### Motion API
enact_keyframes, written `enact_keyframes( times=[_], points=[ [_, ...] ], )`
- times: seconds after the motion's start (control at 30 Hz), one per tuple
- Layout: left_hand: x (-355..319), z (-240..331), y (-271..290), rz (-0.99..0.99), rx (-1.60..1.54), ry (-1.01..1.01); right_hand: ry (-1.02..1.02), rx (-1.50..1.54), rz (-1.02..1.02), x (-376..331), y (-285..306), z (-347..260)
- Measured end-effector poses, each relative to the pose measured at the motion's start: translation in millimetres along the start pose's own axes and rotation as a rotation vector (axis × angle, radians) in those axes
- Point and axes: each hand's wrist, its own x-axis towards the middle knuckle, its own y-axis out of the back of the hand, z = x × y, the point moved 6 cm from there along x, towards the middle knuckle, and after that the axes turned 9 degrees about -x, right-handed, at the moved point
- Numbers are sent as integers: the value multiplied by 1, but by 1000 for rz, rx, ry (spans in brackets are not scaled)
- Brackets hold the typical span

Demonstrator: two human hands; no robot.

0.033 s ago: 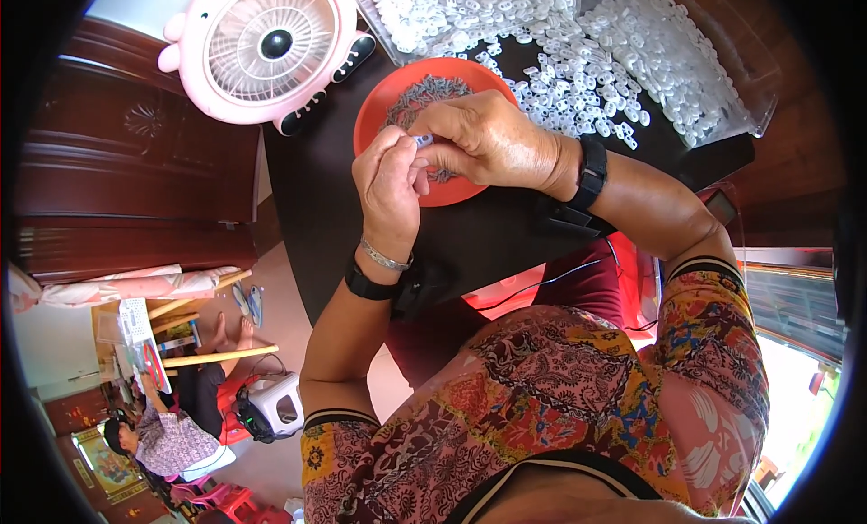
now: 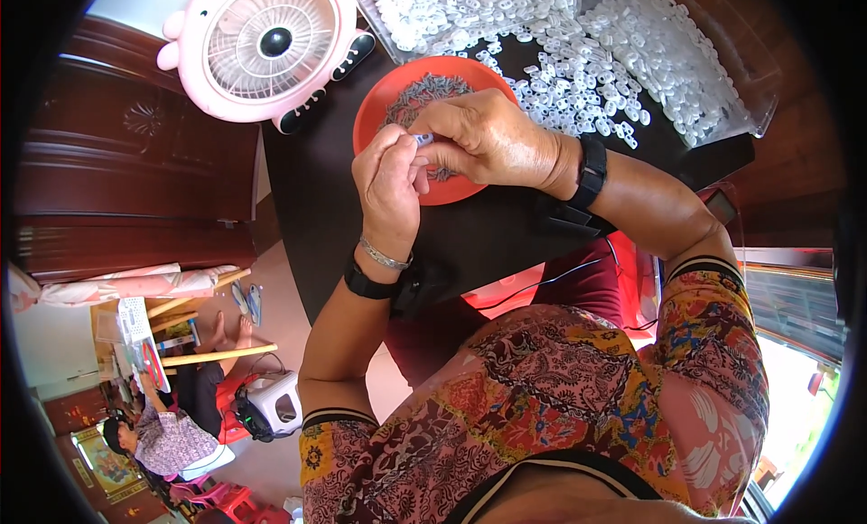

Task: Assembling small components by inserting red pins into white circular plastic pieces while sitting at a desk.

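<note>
My left hand [image 2: 390, 181] and my right hand [image 2: 497, 143] meet over a round orange-red bowl [image 2: 364, 122]. Pinched between their fingertips is a small white plastic piece [image 2: 423, 139] with a bluish tint. My fingers cover most of it, and it resembles the loose pieces on the table. Both hands are closed. Inside the bowl lie many small grey screw-like parts [image 2: 432, 91], partly hidden by my hands. Loose white oval plastic pieces with holes [image 2: 578, 86] spread over the dark table just beyond my right hand.
Two clear bins of white pieces, the right one [image 2: 664, 68] tilted, stand at the back. A pink fan [image 2: 275, 44] sits at the back left of the dark table [image 2: 316, 217]. Far left, another person [image 2: 181, 434] sits near a white stool [image 2: 275, 405].
</note>
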Motion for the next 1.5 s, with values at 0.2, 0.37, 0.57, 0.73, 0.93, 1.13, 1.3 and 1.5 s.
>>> enact_keyframes(
  times=[0.2, 0.37, 0.57, 0.73, 0.93, 1.13, 1.3, 1.5],
  points=[
    [-1, 6, -2, 8, 115, -51, 38, -41, 27, 0, 4, -3],
    [0, 5, 0, 49, 93, -153, 33, 77, 110, 6, 12, 1],
    [6, 1, -2, -66, 98, -59, -55, 163, 19, 4, 7, 12],
    [5, 7, 1, 35, 62, -87, -256, 388, -78, 1, -4, 23],
    [7, 7, 5, -20, 190, -150, -407, 630, -145, -1, -14, 28],
    [8, 19, 18, 138, 2, -241, -519, 737, -207, -3, -21, 28],
    [8, 18, 15, 111, -50, -236, -563, 820, -165, -4, -23, 34],
    [4, 23, 9, 56, -58, -300, -565, 807, -199, -5, -22, 37]
  ],
)
